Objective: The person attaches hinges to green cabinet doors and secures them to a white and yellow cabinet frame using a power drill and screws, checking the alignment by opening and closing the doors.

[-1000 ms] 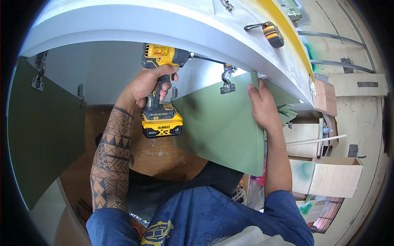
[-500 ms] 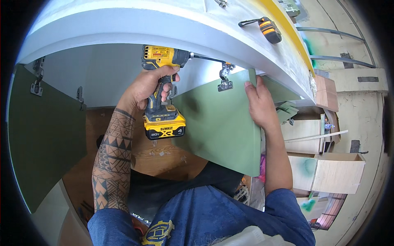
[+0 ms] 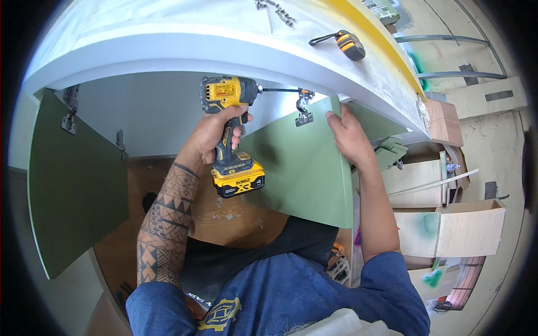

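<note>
A cabinet [image 3: 162, 66] is worked on from its front, with a green door [image 3: 297, 173] standing swung out near its right end. A second door [image 3: 78, 190] is likewise left ajar at the far left. In front of the opening a yellow drill [image 3: 227, 92] is held upright by its handle in the left hand [image 3: 216, 131], fingers wrapped around it; whether the trigger is squeezed cannot be told. The green door's outer edge is gripped by the right hand [image 3: 352, 137], thumb laid on the inner face. On the cabinet top, a tape measure [image 3: 351, 46] and some small metal pieces [image 3: 284, 17] are seen.

The whole view has been shifted since a moment ago, so more of those pieces is shown, and the drill's long bit [image 3: 280, 89] is now seen nearly level. Its tip is kept at the door's upper hinge [image 3: 304, 109]; the fastening, it is judged, is being continued, with the door steadied.
</note>
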Demonstrator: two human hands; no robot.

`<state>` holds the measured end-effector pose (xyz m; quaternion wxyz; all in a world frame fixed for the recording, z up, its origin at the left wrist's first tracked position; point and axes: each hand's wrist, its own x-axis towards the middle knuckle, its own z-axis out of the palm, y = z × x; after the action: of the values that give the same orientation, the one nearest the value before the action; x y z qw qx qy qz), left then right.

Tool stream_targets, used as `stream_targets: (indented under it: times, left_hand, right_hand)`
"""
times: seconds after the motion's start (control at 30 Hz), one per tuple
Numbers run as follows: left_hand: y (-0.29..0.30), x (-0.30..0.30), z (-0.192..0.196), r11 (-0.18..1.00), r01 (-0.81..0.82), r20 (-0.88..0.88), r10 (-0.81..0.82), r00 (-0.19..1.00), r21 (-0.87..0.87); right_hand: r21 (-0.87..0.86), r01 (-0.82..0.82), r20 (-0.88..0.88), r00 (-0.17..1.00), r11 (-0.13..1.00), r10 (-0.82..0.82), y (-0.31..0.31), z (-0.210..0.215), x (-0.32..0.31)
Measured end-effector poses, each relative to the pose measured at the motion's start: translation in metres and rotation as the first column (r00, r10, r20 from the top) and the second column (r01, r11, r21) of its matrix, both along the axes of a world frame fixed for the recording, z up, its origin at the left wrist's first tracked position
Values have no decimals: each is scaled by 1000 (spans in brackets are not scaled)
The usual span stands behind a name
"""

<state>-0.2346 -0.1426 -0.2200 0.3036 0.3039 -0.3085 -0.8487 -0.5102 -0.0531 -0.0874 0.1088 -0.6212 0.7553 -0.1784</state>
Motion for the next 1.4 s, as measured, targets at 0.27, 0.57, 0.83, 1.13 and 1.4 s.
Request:
stream_targets:
  times: [0.27, 0.57, 0.83, 1.13, 1.4]
  left_hand:
    - [23, 14, 2, 969, -248, 17, 248, 969, 11]
    - [48, 32, 20, 877, -479, 23, 480, 877, -13]
    - [60, 41, 36, 838, -545, -37, 545, 838, -13]
    - [63, 34, 53, 843, -536, -49, 534, 844, -40]
    - [69, 34, 56, 917, -392, -97, 384, 918, -73]
  right_hand:
    - [-90, 191, -120, 972, 978, -201, 33, 66, 31]
    - [-325, -257, -372, 919, 910, 127, -99, 103, 76]
    - [-366, -301, -357, 919, 881, 166, -123, 100, 60]
    - [-486, -281, -393, 916, 828, 81, -127, 116, 39]
    - [-508, 24, 216, 971, 861, 100, 3, 103, 41]
